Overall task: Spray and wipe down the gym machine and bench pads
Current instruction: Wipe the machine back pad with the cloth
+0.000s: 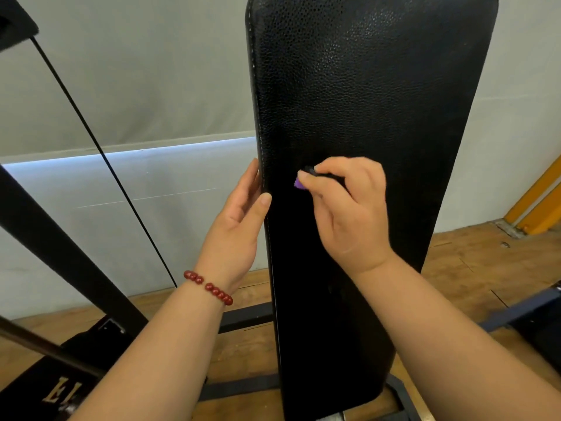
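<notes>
I judged the job still at spraying, wiping yet to do: my left hand (239,220) lay straight-fingered along the upright bench pad (373,95)'s left edge, my right hand (349,214)'s fingers pinching what looked like a purple-tipped sprayer (299,183) at its face.

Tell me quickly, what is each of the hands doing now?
Left hand: open, straight fingers touching the pad edge.
Right hand: closed on a small black and purple object.

A gym: padded bench (364,117), machine cable (100,147).
</notes>
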